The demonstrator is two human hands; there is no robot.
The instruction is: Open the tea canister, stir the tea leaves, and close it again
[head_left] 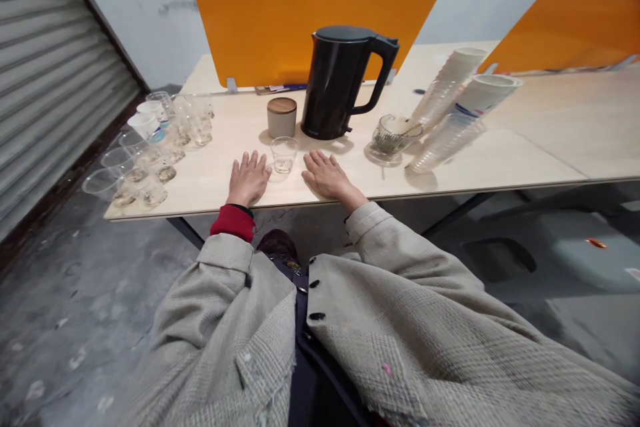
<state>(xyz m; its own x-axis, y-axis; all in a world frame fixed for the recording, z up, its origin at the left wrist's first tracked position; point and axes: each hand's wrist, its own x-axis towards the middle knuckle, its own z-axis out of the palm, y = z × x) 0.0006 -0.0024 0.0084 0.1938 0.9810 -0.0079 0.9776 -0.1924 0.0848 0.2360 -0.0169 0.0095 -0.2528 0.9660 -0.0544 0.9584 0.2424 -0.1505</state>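
My left hand (249,178) lies flat on the table with its fingers spread, just left of a clear plastic cup (284,155). To the right of that cup, my right hand (326,173) rests palm down, fingers stretched out. Neither hand holds anything. The cup stands upright between them. Behind it are a grey canister (281,121) with a wooden lid and a black electric kettle (333,83). A ribbed glass bowl (393,137) with dark bits inside, perhaps tea leaves, stands right of my right hand.
Two leaning stacks of cups (463,121) are at the right. Several used-looking clear cups (135,159) crowd the left end of the table (225,113). An orange divider (260,27) stands behind the kettle. Below the right side is a grey chair (560,247).
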